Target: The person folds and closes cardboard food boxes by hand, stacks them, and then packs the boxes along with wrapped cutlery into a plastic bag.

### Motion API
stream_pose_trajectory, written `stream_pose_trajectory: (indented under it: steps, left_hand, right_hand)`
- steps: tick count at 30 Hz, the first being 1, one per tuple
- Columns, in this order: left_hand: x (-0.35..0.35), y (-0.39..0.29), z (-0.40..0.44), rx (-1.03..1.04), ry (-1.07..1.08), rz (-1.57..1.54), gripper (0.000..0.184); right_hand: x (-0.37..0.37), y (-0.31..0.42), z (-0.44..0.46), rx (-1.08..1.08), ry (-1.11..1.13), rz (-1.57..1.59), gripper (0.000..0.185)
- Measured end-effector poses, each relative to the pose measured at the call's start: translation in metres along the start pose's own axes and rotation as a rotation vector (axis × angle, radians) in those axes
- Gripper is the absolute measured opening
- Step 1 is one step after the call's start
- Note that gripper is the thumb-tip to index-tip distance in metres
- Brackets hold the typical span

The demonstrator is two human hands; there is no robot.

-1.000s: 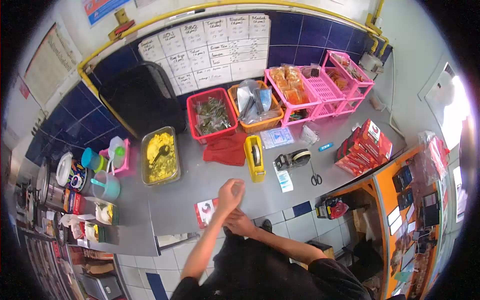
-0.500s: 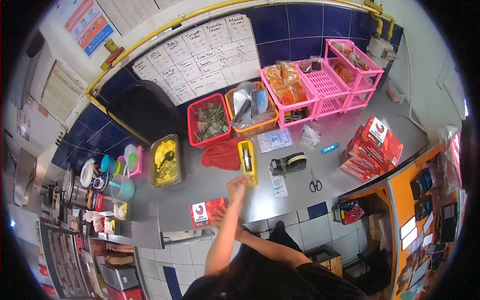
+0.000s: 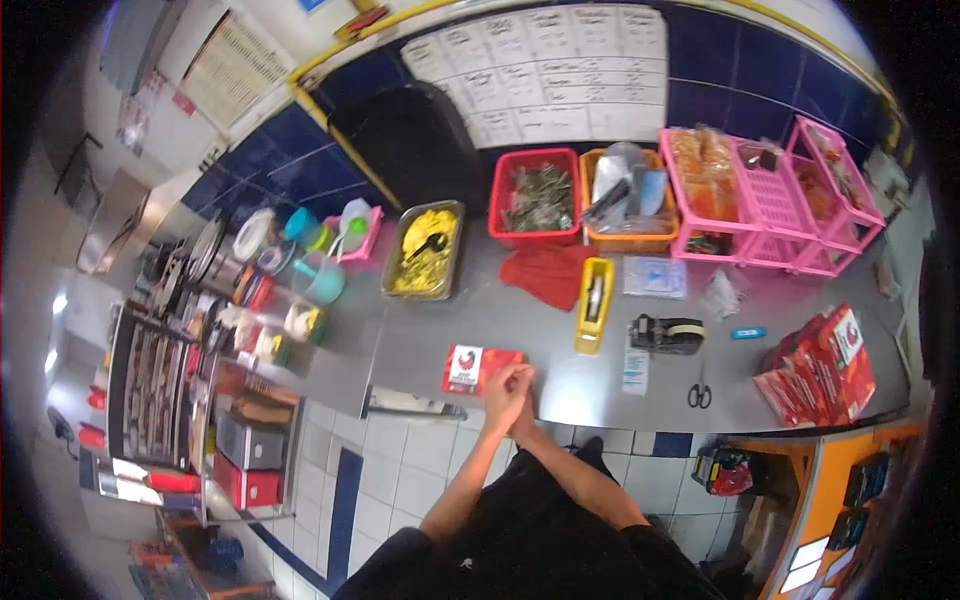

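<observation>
A small red printed box [image 3: 486, 370] with a white label lies near the front edge of the steel counter. My left hand [image 3: 506, 398] is closed in a pinch above the box's right end; whatever lies between its fingertips is too small to make out. Close against it, my right hand [image 3: 524, 420] is at the same end of the box, its fingers mostly hidden behind the left hand. A yellow tape dispenser [image 3: 594, 305] stands to the right of both hands, with a black tape dispenser [image 3: 668, 335] farther right.
Scissors [image 3: 699, 394], a blue marker-like item [image 3: 749, 333] and stacked red boxes [image 3: 825, 370] lie to the right. Behind are a red cloth [image 3: 545, 275], a red basket [image 3: 537, 235], an orange basket [image 3: 630, 241] and pink racks [image 3: 775, 215]. A metal tray [image 3: 452, 270] holds yellow food.
My left hand has moved from the yellow tape dispenser to the red box, meeting my right hand there. The camera view has turned left, shifting the counter items rightward.
</observation>
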State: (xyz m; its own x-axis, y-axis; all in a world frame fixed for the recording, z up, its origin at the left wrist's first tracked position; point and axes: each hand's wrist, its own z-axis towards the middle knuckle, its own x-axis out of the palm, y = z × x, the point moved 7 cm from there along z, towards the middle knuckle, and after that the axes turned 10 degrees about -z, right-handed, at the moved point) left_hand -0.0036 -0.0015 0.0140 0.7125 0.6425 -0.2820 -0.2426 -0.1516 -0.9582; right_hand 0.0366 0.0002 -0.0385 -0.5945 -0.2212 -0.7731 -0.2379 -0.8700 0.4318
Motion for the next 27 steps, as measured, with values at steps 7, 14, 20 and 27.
stream_pose_trajectory:
  steps: [7, 14, 20, 27]
  left_hand:
    - [-0.1, 0.059, -0.029, -0.297, -0.263, -0.335, 0.02]
    - [-0.107, 0.086, -0.023, -0.254, -0.489, -0.198, 0.024]
    - [-0.11, 0.092, -0.024, -0.232, -0.299, -0.466, 0.016]
    - [-0.123, 0.108, -0.009, 0.202, -0.001, 0.086, 0.026]
  right_hand:
    - [-0.009, 0.007, 0.02, 0.074, -0.19, 0.056, 0.008]
    - [-0.01, 0.008, 0.025, 0.148, -0.176, 0.092, 0.005]
    - [-0.006, 0.008, 0.026, 0.159, -0.154, 0.063, 0.007]
    - [-0.012, 0.014, 0.028, 0.192, -0.091, 0.053, 0.016]
